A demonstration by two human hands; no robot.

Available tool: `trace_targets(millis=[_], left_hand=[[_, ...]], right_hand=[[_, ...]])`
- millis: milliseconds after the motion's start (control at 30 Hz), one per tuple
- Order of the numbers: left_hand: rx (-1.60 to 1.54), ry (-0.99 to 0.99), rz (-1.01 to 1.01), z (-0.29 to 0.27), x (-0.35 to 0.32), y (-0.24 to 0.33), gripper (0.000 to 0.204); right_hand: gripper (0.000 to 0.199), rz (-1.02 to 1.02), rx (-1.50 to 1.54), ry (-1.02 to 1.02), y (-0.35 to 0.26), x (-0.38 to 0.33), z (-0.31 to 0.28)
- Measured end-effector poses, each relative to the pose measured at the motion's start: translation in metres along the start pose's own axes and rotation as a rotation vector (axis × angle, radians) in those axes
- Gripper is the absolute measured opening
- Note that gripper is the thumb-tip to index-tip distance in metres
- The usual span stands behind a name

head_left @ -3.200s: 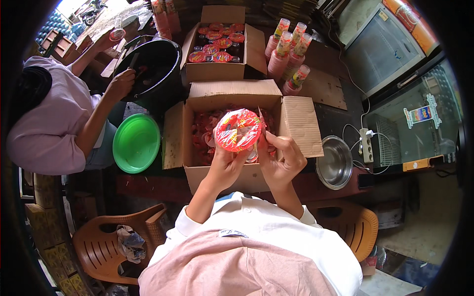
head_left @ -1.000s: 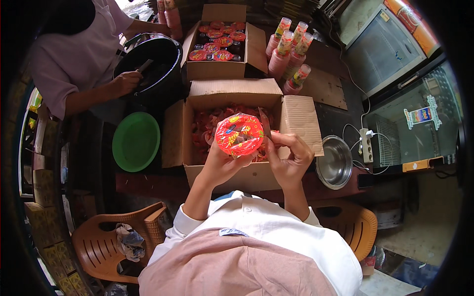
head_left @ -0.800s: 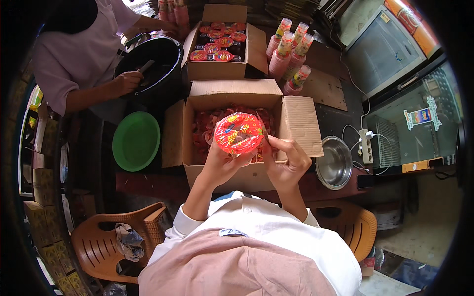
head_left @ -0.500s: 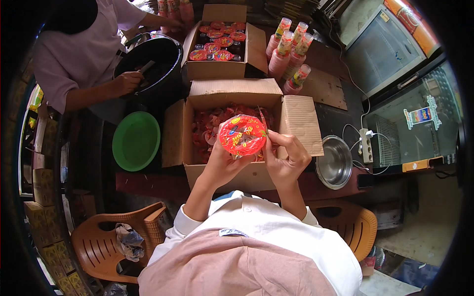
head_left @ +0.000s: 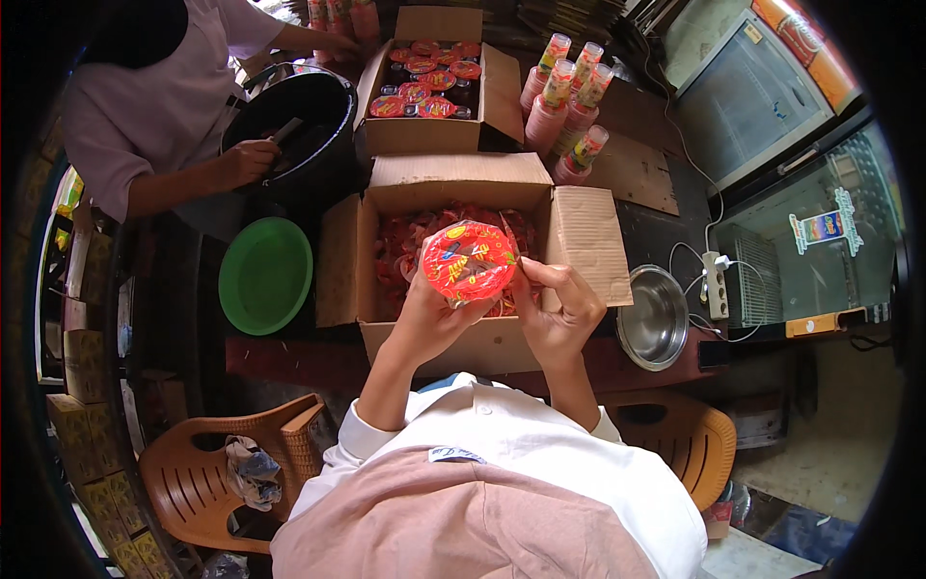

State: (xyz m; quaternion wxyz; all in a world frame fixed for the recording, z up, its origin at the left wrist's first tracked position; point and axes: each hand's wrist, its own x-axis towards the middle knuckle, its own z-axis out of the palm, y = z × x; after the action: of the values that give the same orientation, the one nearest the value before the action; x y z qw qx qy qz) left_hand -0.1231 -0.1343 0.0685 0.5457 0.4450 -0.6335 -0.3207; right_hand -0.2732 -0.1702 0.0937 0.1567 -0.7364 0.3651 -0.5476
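Observation:
My left hand point(head_left: 431, 323) is closed around a plastic cup with a red printed film lid point(head_left: 470, 261), held over the open cardboard box in front of me. The lid is tilted up toward me and the cup's body is mostly hidden. At the lid's right edge my right hand point(head_left: 562, 307) pinches a thin, pointed, blade-like strip point(head_left: 507, 234); its kind is not clear. Its fingertips are beside the film rim. Below, the cardboard box point(head_left: 453, 172) contains a heap of red film scraps point(head_left: 397, 236).
Behind stands another cardboard box point(head_left: 434, 21) of red-lidded cups. Stacked cups point(head_left: 547, 125) rise to its right. A green basin point(head_left: 265, 280) lies left, a steel bowl point(head_left: 652, 318) right, near a power strip point(head_left: 715, 285). A co-worker's hand point(head_left: 246, 164) holds a utensil over a black bucket point(head_left: 333, 96).
The lidded cup has shifted slightly left and turned a little in my left hand. My right hand stays at its edge, nearly still.

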Motion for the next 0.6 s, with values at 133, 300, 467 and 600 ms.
trace_targets(millis=[133,300,467,600], left_hand=[[-0.132,0.033,-0.106,0.0032,-0.0005,0.0020,0.032],[-0.174,0.032,-0.148,0.0030,-0.0018,0.0029,0.034],[-0.145,-0.030,-0.176,0.0056,-0.0056,-0.0014,0.040],[-0.144,-0.064,-0.154,0.0048,-0.0052,-0.0016,0.043]], right_hand=[[0.023,-0.008,-0.010,0.000,0.0002,0.0019,0.0004],[0.023,0.026,0.010,-0.015,0.0008,0.0019,0.0019],[0.023,0.039,0.061,-0.021,0.0032,0.0070,0.0007],[0.022,0.096,0.181,0.017,0.0073,0.0042,0.0015]])
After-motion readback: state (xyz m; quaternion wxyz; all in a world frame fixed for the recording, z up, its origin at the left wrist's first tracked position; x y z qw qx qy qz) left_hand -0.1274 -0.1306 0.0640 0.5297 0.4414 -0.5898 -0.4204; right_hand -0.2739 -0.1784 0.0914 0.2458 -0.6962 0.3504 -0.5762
